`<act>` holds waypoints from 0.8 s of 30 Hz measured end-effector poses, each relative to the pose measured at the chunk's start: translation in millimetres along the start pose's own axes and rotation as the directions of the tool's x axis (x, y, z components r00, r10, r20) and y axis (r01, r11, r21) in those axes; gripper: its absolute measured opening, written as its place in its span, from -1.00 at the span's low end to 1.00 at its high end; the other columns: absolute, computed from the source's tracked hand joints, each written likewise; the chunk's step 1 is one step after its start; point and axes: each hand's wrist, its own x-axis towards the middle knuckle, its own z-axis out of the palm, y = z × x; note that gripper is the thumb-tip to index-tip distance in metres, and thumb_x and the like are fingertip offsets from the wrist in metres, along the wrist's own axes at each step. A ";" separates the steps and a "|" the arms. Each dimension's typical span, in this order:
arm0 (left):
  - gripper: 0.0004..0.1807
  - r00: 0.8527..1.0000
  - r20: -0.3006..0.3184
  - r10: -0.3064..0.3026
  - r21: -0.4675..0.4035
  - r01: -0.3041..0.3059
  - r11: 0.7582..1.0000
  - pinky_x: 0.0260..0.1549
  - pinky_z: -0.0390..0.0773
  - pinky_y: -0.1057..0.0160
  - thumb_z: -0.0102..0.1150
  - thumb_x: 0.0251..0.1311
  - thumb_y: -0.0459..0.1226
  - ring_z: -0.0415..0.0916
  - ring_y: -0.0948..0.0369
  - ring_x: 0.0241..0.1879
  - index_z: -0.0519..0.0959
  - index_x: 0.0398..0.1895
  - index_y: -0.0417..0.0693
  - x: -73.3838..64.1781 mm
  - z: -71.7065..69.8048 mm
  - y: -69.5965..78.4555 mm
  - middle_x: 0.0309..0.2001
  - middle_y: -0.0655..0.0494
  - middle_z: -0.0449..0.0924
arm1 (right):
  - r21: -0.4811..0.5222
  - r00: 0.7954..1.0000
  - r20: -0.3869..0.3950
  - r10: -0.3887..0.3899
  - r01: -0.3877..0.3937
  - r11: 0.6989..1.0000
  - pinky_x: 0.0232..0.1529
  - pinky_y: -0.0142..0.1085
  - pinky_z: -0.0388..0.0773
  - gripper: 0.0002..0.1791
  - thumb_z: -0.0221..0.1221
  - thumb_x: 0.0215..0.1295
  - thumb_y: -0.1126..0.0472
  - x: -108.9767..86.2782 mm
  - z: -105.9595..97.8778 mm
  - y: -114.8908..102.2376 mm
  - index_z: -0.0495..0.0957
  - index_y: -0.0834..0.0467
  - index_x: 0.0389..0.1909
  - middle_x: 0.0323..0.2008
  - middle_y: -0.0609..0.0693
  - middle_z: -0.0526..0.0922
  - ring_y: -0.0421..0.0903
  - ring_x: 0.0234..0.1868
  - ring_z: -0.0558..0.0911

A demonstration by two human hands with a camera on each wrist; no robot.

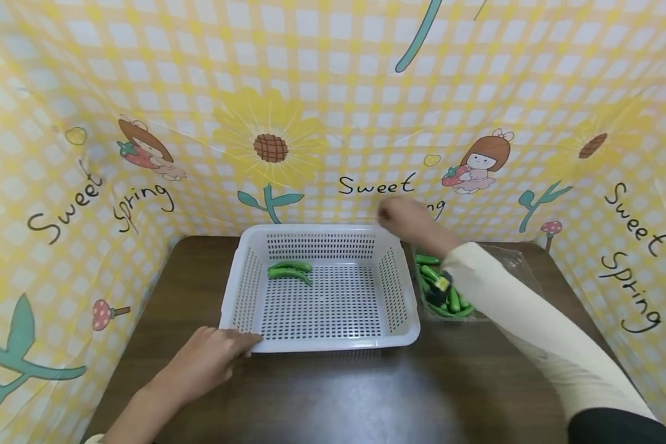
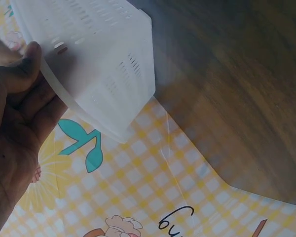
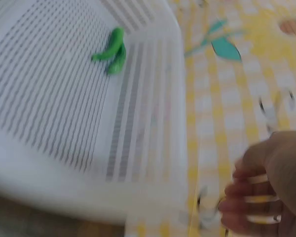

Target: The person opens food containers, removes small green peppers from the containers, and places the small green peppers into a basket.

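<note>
A white perforated plastic basket point(image 1: 322, 343) sits on the table with two long green peppers point(image 1: 290, 271) at its back left. My left hand point(image 1: 213, 357) grips the basket's near left corner; in the left wrist view its thumb point(image 2: 32, 59) lies over the rim and the fingers go beneath. Above the basket's back right corner, my right hand point(image 1: 404, 216) is in the air, slightly blurred. Its fingers point(image 3: 246, 205) are loosely bent in the right wrist view, with nothing visible in them.
Right of the basket, a clear plastic container point(image 1: 518, 265) holds several green peppers point(image 1: 454, 299), partly behind my right forearm. A dark wristband with a yellow piece is on that arm. Yellow checked cloth point(image 1: 333, 123) surrounds the dark wooden table point(image 1: 333, 401) at the back and sides.
</note>
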 end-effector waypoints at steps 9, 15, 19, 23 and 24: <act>-0.60 0.999 -0.040 0.013 0.002 -0.013 1.000 -0.54 0.66 0.33 0.50 -0.12 -0.55 0.70 0.35 -0.46 0.78 -0.13 -0.12 0.9 -4.3 -1.3 -0.45 0.29 0.77 | 0.064 0.949 0.191 0.252 -0.269 0.961 -0.66 -0.37 0.16 -0.75 0.08 0.36 0.38 -83.5 13.4 81.9 0.38 0.24 -0.56 -0.77 -0.13 0.19 -0.20 -0.72 0.15; -0.61 0.999 -0.050 0.009 0.014 -0.009 1.000 -0.49 0.71 0.30 0.52 -0.13 -0.53 0.73 0.32 -0.42 0.78 -0.14 -0.14 0.1 -1.6 -2.0 -0.45 0.28 0.78 | 0.040 0.915 0.302 0.268 -0.293 0.955 -0.51 -0.32 0.37 -0.79 -0.04 0.48 0.41 -111.2 39.7 97.6 0.56 0.41 -0.17 -0.51 0.08 0.57 -0.13 -0.57 0.43; -0.64 0.999 -0.043 0.016 -0.002 -0.017 1.000 -0.50 0.70 0.32 0.52 -0.09 -0.51 0.73 0.31 -0.42 0.78 -0.14 -0.14 0.6 0.7 -1.8 -0.44 0.27 0.78 | 0.012 0.915 0.308 0.262 -0.280 0.960 -0.52 -0.32 0.36 -0.75 -0.12 0.40 0.54 -118.0 54.1 102.8 0.56 0.39 -0.23 -0.50 0.15 0.58 -0.09 -0.56 0.44; -0.65 0.999 -0.042 0.018 -0.018 -0.018 1.000 -0.54 0.66 0.36 0.52 -0.08 -0.51 0.68 0.37 -0.45 0.78 -0.15 -0.13 1.0 2.2 -1.3 -0.44 0.29 0.77 | -0.028 0.921 0.278 0.272 -0.275 0.961 -0.56 -0.35 0.28 -0.73 -0.11 0.32 0.58 -120.7 63.3 107.4 0.53 0.30 -0.39 -0.61 0.05 0.47 -0.14 -0.61 0.35; -0.65 0.999 -0.042 0.018 -0.019 -0.019 1.000 -0.55 0.64 0.37 0.51 -0.08 -0.51 0.65 0.40 -0.47 0.78 -0.15 -0.12 1.2 2.6 -1.2 -0.45 0.30 0.76 | -0.032 0.918 0.280 0.282 -0.285 0.958 -0.56 -0.35 0.26 -0.72 -0.11 0.32 0.58 -120.9 64.9 108.7 0.53 0.29 -0.40 -0.62 0.03 0.45 -0.14 -0.61 0.33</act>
